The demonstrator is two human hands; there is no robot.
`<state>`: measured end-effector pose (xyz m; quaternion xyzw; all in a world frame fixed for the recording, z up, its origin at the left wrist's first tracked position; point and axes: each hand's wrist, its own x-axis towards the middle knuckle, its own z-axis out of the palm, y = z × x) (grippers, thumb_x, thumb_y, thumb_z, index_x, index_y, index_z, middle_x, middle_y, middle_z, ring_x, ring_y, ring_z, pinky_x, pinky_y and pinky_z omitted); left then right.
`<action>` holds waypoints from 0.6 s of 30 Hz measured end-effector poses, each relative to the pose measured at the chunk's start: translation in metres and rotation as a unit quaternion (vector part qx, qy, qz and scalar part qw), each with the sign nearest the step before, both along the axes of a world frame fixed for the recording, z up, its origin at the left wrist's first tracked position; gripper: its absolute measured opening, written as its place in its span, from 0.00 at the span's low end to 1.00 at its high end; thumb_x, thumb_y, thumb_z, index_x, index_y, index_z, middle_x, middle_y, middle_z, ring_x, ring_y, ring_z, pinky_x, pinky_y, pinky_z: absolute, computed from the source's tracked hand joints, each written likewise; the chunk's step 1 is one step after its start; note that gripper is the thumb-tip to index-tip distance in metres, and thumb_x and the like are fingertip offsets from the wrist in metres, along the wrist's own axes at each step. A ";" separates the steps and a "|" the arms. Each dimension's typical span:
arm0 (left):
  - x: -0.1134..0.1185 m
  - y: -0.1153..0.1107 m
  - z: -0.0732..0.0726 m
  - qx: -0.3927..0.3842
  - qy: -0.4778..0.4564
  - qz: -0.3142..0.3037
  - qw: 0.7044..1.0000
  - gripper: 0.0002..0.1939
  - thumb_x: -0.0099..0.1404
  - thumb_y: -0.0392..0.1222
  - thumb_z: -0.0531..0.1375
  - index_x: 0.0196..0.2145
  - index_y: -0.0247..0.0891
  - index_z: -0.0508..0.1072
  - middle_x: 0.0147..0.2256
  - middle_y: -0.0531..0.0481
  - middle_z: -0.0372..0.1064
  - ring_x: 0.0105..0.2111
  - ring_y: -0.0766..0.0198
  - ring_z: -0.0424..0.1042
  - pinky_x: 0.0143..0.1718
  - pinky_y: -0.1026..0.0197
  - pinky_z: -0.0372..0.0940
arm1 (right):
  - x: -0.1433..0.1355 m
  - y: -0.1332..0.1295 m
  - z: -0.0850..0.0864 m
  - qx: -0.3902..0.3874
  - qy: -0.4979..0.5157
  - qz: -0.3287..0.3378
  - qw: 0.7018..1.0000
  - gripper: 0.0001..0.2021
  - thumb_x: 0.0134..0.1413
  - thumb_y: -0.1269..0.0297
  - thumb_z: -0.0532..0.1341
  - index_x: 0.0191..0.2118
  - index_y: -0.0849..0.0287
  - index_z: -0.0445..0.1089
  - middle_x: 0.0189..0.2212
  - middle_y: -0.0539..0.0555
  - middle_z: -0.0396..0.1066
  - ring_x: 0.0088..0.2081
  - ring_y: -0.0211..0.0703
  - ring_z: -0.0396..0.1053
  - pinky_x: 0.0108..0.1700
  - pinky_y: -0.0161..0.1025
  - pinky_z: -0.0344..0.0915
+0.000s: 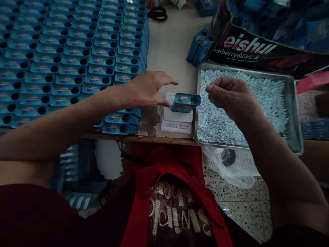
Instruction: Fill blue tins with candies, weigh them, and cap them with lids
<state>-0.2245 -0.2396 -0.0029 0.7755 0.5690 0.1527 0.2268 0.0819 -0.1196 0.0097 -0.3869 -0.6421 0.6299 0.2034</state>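
A small blue candy box (186, 102) with a round hole in its top rests on a white digital scale (177, 126), whose display is lit. My left hand (151, 88) is beside the box on its left, thumb and fingers spread wide, with nothing between them. To the right, my right hand (228, 94) is over a metal tray (295, 137) of small pale blue and white candies (218, 127). Its thumb and fingertips are pinched together; what they hold, if anything, is too small to see.
Rows of blue boxes (69, 68) cover the table's left side. Black scissors (157, 14) lie at the back. Two upright blue boxes (199, 48) stand by a black printed carton (257, 51) behind the tray. A red object (312, 82) juts in at right.
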 end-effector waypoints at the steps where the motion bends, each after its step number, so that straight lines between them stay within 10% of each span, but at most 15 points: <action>1: 0.003 0.002 -0.002 0.003 0.004 0.002 1.000 0.46 0.77 0.71 0.66 0.78 0.34 0.74 0.72 0.35 0.76 0.70 0.38 0.74 0.75 0.40 0.67 | -0.004 0.000 0.000 0.001 -0.003 0.002 1.000 0.24 0.62 0.49 0.86 0.34 0.53 0.73 0.26 0.49 0.69 0.24 0.33 0.60 0.22 0.35 0.55; 6: 0.046 0.019 -0.018 0.020 0.020 0.000 1.000 0.44 0.69 0.54 0.78 0.75 0.31 0.75 0.70 0.32 0.78 0.70 0.39 0.76 0.72 0.46 0.69 | -0.011 0.010 -0.006 -0.064 0.060 -0.030 0.996 0.23 0.53 0.51 0.89 0.33 0.55 0.77 0.25 0.48 0.69 0.24 0.30 0.57 0.22 0.30 0.55; 11: 0.073 0.047 -0.010 -0.025 0.073 -0.067 0.995 0.16 0.79 0.47 0.68 0.60 0.41 0.82 0.57 0.42 0.87 0.55 0.46 0.86 0.54 0.54 0.75 | 0.005 0.028 -0.014 -0.155 0.111 -0.111 0.975 0.24 0.40 0.56 0.92 0.33 0.57 0.80 0.28 0.48 0.72 0.25 0.27 0.58 0.20 0.22 0.55; 14: 0.038 0.081 0.009 0.037 0.073 -0.005 0.997 0.19 0.75 0.46 0.69 0.61 0.42 0.81 0.57 0.42 0.86 0.56 0.44 0.85 0.54 0.52 0.76 | 0.027 0.036 -0.026 -0.185 0.110 -0.156 0.964 0.24 0.36 0.56 0.92 0.36 0.57 0.85 0.32 0.51 0.76 0.26 0.28 0.61 0.21 0.20 0.62; 18: -0.076 0.168 0.032 0.192 0.038 0.116 0.974 0.29 0.66 0.39 0.73 0.64 0.40 0.81 0.65 0.40 0.82 0.66 0.42 0.79 0.69 0.46 0.71 | 0.051 0.049 -0.048 -0.219 0.107 -0.229 0.942 0.30 0.21 0.56 0.95 0.34 0.58 0.86 0.31 0.51 0.74 0.26 0.26 0.60 0.20 0.19 0.65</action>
